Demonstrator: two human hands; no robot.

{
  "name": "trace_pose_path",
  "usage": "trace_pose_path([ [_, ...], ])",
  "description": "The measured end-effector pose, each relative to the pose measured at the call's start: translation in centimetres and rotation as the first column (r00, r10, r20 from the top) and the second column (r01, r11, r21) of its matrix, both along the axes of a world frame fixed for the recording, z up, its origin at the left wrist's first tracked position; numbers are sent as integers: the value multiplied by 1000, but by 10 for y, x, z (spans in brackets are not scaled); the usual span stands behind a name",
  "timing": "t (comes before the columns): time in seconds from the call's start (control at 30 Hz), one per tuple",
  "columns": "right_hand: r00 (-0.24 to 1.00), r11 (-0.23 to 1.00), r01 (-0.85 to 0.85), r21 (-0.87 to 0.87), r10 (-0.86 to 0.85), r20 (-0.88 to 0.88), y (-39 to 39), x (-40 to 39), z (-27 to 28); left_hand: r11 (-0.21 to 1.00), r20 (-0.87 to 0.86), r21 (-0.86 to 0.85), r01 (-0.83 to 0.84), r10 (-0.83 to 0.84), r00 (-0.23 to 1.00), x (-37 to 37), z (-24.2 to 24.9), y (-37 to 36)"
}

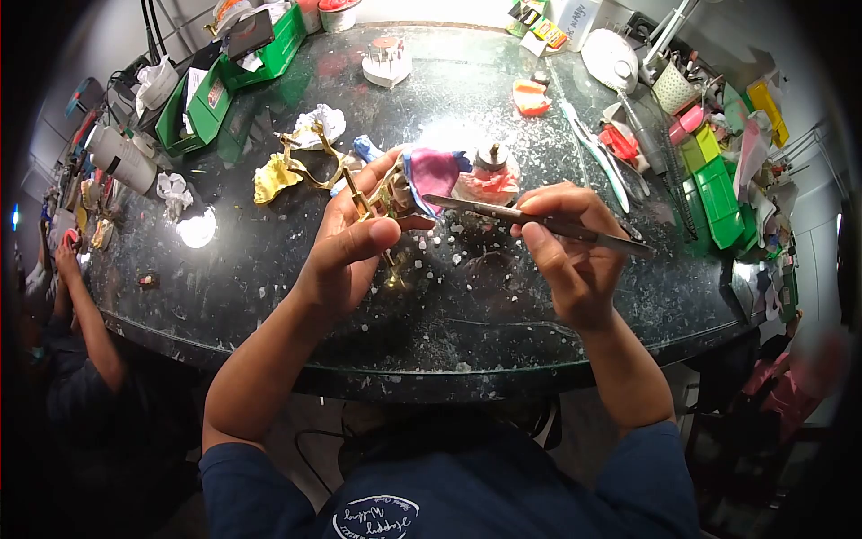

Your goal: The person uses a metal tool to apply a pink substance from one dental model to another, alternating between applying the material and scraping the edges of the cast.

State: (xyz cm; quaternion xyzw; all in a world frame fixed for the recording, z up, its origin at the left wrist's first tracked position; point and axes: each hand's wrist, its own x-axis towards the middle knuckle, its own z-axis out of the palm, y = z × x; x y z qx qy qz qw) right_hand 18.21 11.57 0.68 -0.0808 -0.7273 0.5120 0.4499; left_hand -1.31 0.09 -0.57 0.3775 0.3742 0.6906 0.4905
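My left hand (334, 256) is closed around a brass dental articulator part (355, 190). Mounted on it is a dental impression or model with a pink face (435, 175) and blue edges, turned toward my right hand. My right hand (575, 260) grips a wax knife (476, 207) like a pen, its metal tip right at the lower edge of the pink face. Just beyond my left hand is a brass frame (314, 171) with a yellow piece (274, 178) beside it. A pinkish-white model with a metal post (491, 162) sits behind the knife.
White crumbs dot the dark bench (431, 332). Green bins (208, 108) line the back left, others (718, 198) the right. A bur stand (387, 63) is at the back. A red-orange piece (531, 97) and slim tools (597, 153) lie right. Another person's arm (90, 305) rests left.
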Motion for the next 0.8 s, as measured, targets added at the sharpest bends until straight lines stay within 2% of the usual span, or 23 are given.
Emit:
trace_pose_path([
  [0.17,1000,1000,-3,16,4,-22,1,0,0,1000,-2,22,-1,1,1000,0,0,-1],
  [0.57,1000,1000,2,-19,-3,-31,1,2,-1,1000,152,2,3,-4,988,3,5,-3],
  [0.8,1000,1000,5,-8,-5,-8,1,2,0,1000,32,27,-7,6,999,1,2,0],
])
